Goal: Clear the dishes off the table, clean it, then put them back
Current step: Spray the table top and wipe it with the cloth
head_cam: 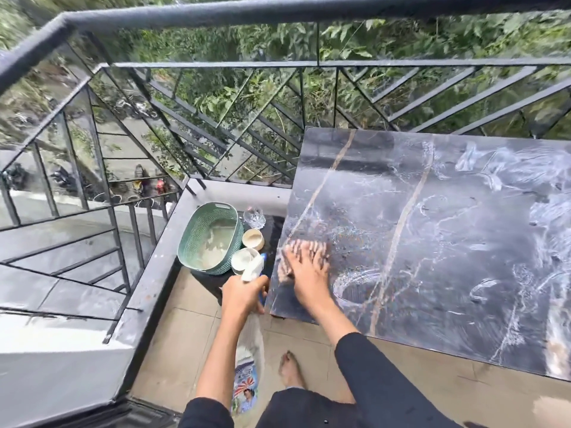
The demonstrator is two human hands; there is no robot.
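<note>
The dark marble-look table [432, 230] sits against the balcony railing [216, 97], its top bare of dishes and streaked with wet swirls and smears. The right hand [304, 273] lies flat on the near left corner of the tabletop, fingers spread and pressed down; it is blurred, and there may be a cloth under the fingertips, though I cannot make one out for sure. The left hand [244, 293] hangs just off the table's left edge, closed around the neck of a spray bottle [248, 350], whose white nozzle pokes up above the fist while the labelled body hangs down below the wrist toward the tiled floor [173, 350]. The dishes stand well clear of the hands, gathered on a low dark surface just left of the table: a green woven basket [210, 239] tilted on its side, a clear cut glass [254, 217] behind it, and two small pale bowls [253, 238] between the basket and the table edge, the nearer one partly hidden by the bottle's nozzle. A bare foot [290, 370] stands on the tiles below the table's near edge.
</note>
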